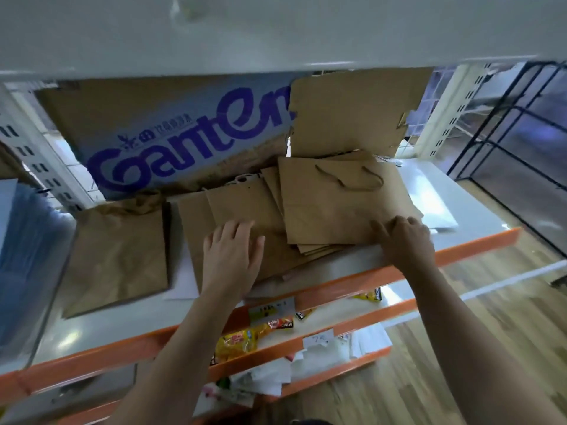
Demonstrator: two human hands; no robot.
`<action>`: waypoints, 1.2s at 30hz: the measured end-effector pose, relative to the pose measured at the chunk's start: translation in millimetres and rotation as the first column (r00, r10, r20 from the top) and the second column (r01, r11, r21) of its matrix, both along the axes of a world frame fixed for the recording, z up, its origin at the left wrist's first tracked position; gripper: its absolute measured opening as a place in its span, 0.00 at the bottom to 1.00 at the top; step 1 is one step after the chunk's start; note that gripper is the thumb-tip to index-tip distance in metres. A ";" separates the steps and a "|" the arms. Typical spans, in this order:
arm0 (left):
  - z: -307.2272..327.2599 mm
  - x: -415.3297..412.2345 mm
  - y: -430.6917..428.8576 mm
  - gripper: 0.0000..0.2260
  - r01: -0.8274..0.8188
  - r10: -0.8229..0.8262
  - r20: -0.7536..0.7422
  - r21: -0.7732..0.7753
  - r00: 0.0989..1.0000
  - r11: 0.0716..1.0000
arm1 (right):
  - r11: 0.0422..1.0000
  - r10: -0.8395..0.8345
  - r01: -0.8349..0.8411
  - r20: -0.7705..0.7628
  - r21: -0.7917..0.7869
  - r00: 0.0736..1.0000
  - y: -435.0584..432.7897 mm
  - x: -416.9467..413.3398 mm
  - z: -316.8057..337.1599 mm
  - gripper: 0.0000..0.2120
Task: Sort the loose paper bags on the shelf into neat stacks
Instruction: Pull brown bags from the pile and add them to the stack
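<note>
Brown paper bags [242, 207] lie fanned on the white shelf [122, 320]. The left hand [230, 256] presses flat on them, fingers spread. The right hand [405, 240] pinches the top bag [337, 210] at its near corner.

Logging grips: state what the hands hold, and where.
Left hand lies flat on the middle bags. Right hand curls over the top bag at its near-right corner; grip unclear.

Both arms are bare and reach up from the bottom of the frame. The left forearm [184, 348] leads to the left hand [231, 259], just left of centre, palm down, fingers straight and slightly spread. The right forearm [460, 317] leads to the right hand [405, 240], right of centre, knuckles raised, fingers bent, thumb stretched leftward. Whether it grips anything is unclear.
</note>
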State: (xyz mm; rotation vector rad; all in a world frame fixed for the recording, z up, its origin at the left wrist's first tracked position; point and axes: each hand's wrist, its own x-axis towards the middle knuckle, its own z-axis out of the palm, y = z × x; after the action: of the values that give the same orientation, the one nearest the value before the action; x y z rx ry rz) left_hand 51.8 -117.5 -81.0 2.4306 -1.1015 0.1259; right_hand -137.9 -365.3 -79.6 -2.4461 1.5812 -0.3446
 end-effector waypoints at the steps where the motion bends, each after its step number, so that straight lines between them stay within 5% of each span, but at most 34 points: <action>1: 0.4 -1.6 -3.3 0.18 -0.004 0.004 0.000 -0.004 1.000 1.000 | 1.000 -0.024 0.024 0.001 -0.012 1.000 -8.3 -0.4 -2.2 0.32; 9: -0.1 0.2 -22.6 0.19 -0.049 0.049 0.015 -0.030 0.999 0.998 | 0.986 -0.167 0.166 0.022 0.026 0.986 -45.3 -2.8 -9.0 0.52; 16: -0.7 -0.7 -42.3 0.19 -0.016 0.018 0.022 -0.075 1.000 0.997 | 0.977 -0.213 0.201 0.287 0.073 0.934 -65.1 -29.8 -14.7 0.41; 23: 3.9 -4.1 -78.4 0.20 -0.119 0.123 -0.182 0.032 0.976 0.992 | 0.984 -0.175 0.156 0.277 0.089 0.945 -75.9 -41.6 -14.5 0.38; 30: 7.5 1.2 -92.3 0.16 -0.145 0.048 -0.508 -0.152 0.860 0.978 | 0.984 -0.165 0.139 0.293 0.109 0.942 -69.5 -39.9 -15.9 0.37; 36: 21.5 15.1 -68.9 0.08 -0.221 0.015 -0.526 -0.332 0.850 0.917 | 0.990 -0.086 0.028 0.442 0.137 0.893 -54.4 -24.9 -16.5 0.29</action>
State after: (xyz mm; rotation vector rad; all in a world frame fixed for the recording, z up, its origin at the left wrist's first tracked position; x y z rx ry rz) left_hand 67.0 -186.5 -59.5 2.0021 -0.6096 -0.2425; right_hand -162.8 -419.7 -96.1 -2.0336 1.4217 -0.7338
